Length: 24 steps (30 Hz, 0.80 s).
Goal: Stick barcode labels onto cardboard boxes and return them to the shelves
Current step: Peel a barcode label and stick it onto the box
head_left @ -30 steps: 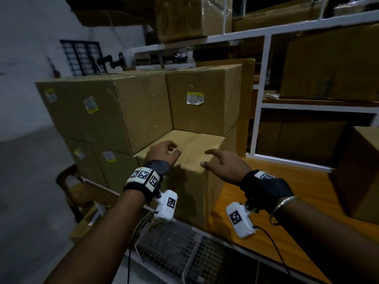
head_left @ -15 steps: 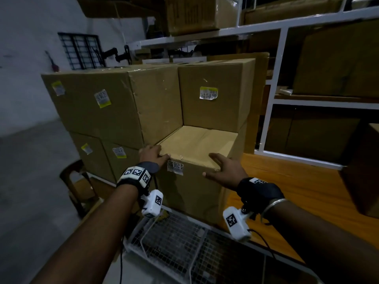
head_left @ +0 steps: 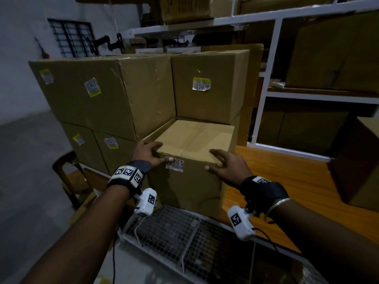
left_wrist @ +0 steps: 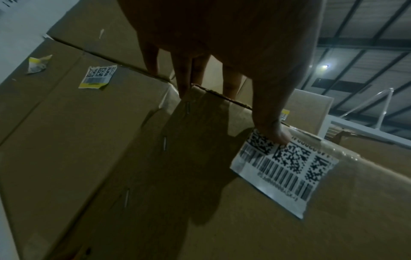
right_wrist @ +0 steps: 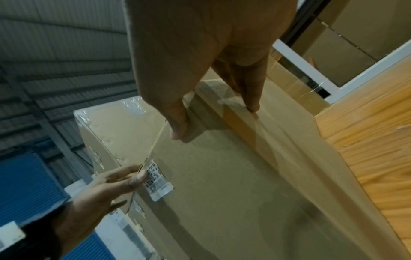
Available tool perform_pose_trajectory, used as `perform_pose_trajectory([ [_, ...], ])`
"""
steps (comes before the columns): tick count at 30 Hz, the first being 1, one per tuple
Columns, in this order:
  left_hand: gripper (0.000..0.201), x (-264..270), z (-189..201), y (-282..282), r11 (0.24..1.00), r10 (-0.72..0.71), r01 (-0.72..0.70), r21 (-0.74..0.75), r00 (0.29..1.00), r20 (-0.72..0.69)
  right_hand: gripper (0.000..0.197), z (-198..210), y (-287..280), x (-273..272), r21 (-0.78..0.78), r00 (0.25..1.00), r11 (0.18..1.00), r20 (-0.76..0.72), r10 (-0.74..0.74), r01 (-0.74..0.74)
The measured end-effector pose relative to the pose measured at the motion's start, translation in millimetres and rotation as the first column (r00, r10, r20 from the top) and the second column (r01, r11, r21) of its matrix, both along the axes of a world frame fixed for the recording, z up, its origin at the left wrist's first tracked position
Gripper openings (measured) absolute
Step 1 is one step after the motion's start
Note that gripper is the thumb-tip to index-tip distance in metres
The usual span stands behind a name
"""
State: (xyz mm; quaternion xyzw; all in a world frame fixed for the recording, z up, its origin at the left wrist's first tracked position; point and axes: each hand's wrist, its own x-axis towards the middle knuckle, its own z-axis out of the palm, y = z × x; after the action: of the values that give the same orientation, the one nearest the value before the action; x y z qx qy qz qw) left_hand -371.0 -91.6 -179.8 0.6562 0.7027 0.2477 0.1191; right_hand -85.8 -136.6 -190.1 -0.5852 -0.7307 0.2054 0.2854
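I see both hands' fingers spread nearly straight on the cardboard box (head_left: 190, 181); left thumb (left_wrist: 273, 130) presses its barcode label (head_left: 175, 164).

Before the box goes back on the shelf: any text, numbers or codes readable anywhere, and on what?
White barcode label on the front box: barcode and square codes, digits too blurred to read.
Yellow-edged labels on stacked boxes: too small.
Wrist-camera markers: patterns, no words.
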Motion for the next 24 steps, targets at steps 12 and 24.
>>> perform_pose_trajectory([
  [12,0.070,105,-14,-70,0.984,-0.052,0.035,0.174,0.994,0.097,0.068,-1,-52,125,-0.024,0.999,0.999,-0.042,0.027,-0.028],
  [24,0.073,278,-25,-107,0.957,-0.134,0.136,0.255,0.991,-0.026,0.062,4,-107,292,-0.045,0.984,0.994,-0.145,-0.103,0.098],
])
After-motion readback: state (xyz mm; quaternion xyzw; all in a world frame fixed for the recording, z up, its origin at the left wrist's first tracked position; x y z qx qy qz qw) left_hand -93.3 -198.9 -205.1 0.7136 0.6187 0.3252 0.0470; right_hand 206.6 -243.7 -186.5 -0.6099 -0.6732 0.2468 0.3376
